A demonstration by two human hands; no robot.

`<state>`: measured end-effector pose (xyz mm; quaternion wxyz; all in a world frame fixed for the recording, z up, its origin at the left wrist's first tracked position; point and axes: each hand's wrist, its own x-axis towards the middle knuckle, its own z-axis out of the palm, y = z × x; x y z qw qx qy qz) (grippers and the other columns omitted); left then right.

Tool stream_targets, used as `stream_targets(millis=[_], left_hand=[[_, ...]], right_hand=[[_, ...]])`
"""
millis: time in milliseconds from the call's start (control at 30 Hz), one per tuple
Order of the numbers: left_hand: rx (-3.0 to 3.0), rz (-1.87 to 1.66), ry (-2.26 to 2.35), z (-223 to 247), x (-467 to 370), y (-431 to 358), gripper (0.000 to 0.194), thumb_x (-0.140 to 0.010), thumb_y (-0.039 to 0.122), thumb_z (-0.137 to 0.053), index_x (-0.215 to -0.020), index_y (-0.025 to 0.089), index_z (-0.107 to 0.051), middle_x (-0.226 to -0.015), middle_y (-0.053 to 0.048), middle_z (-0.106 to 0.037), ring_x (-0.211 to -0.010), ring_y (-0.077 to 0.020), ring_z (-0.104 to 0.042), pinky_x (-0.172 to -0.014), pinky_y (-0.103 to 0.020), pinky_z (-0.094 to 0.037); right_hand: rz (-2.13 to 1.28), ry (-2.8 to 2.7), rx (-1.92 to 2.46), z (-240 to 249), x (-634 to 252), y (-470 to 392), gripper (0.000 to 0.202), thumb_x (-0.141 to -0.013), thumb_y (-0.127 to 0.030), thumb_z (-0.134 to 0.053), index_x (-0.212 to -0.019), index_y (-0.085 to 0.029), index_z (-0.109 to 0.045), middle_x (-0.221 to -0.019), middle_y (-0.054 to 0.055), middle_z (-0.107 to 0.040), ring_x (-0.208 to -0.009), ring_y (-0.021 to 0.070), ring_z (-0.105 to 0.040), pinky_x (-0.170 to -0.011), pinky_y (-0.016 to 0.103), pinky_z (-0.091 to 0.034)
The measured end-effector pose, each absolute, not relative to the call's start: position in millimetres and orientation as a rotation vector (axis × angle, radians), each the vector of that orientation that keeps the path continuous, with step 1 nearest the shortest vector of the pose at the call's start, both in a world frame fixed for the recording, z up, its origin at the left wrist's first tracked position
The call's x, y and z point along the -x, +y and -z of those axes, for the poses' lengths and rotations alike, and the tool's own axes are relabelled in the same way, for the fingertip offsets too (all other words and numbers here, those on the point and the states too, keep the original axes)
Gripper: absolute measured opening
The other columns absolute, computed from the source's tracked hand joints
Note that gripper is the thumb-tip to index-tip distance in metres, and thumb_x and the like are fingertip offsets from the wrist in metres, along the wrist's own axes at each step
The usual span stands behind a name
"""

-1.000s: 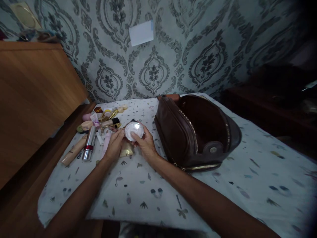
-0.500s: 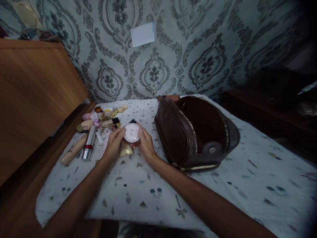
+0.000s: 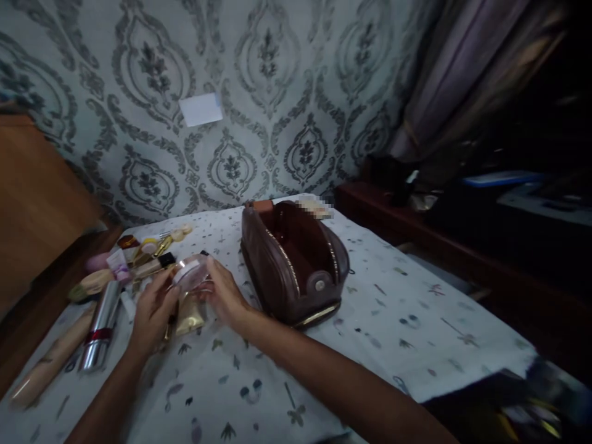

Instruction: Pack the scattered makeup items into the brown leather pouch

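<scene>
Both hands hold one round, clear-and-pink compact between them, tilted on its edge. My left hand (image 3: 155, 311) grips the left side of the compact (image 3: 191, 273), and my right hand (image 3: 225, 293) has its fingers on the right side. Just beneath the hands lies a small gold packet (image 3: 189, 316). To the right stands a dark brown leather bag (image 3: 271, 271), unzipped and gaping, its inside dark. Left of my hands are a silver tube with a red band (image 3: 99, 330), a long beige bottle (image 3: 50, 364) and a white and purple tube (image 3: 119, 265).
Several more cosmetics, among them a pink sponge (image 3: 97, 263) and a beige round case (image 3: 95, 281), crowd the left of the patterned cloth (image 3: 272, 382). A wooden cabinet (image 3: 41, 197) borders the left side. A dark red ledge (image 3: 370, 213) runs along the right.
The view has swung to the right, so the bag and cosmetics appear further left. The compact, flat-on before, is now tilted, still in both hands.
</scene>
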<state>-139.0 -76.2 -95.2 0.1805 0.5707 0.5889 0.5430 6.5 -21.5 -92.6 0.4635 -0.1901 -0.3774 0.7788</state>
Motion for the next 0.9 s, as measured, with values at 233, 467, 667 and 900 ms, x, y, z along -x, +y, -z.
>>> stream_targets(millis=[233,467,667,900], left_hand=[[-1.7,-1.423,1.593,90.3,161.9,-72.2,0.047,-0.063,0.051,-0.081,-0.103,0.026,-0.075,-0.115,-0.006,-0.074,-0.112,-0.0331,-0.065,-0.102,-0.047,-0.05],[-1.561,-1.532,1.406,88.2,166.4,-69.0,0.036,-0.056,0.037,-0.084,-0.091,0.027,-0.078,-0.1,-0.005,-0.078,-0.096,-0.0294,-0.071,-0.087,-0.041,-0.058],[-1.5,-1.507,1.409,82.6,145.6,-75.9,0.026,-0.066,0.03,-0.076,-0.091,0.023,-0.077,-0.101,-0.007,-0.077,-0.093,-0.0294,-0.071,-0.076,-0.038,-0.06],[-1.575,-1.602,1.426,63.6,124.3,-73.0,0.027,-0.083,0.047,-0.061,-0.091,0.025,-0.075,-0.095,-0.006,-0.077,-0.09,-0.0286,-0.071,-0.077,-0.04,-0.059]], right_hand=[[-2.027,-0.801,0.48,81.0,-14.4,-27.7,0.068,-0.049,-0.063,-0.088,-0.09,-0.021,-0.055,-0.076,-0.005,-0.062,-0.066,0.0113,-0.06,-0.064,0.025,-0.051],[-2.079,-0.941,0.562,76.7,-28.4,-32.9,0.06,-0.051,-0.056,-0.09,-0.088,-0.02,-0.059,-0.077,-0.003,-0.064,-0.067,0.0104,-0.06,-0.06,0.022,-0.043],[-2.154,-1.094,0.555,75.3,-43.8,-38.9,0.067,-0.046,-0.045,-0.093,-0.102,-0.019,-0.067,-0.085,-0.002,-0.065,-0.079,0.0147,-0.062,-0.073,0.026,-0.044],[-1.97,-1.351,0.51,42.3,-89.3,-62.1,0.057,-0.062,-0.041,-0.087,-0.115,-0.027,-0.071,-0.11,0.0,-0.07,-0.105,0.0211,-0.062,-0.09,0.031,-0.045]])
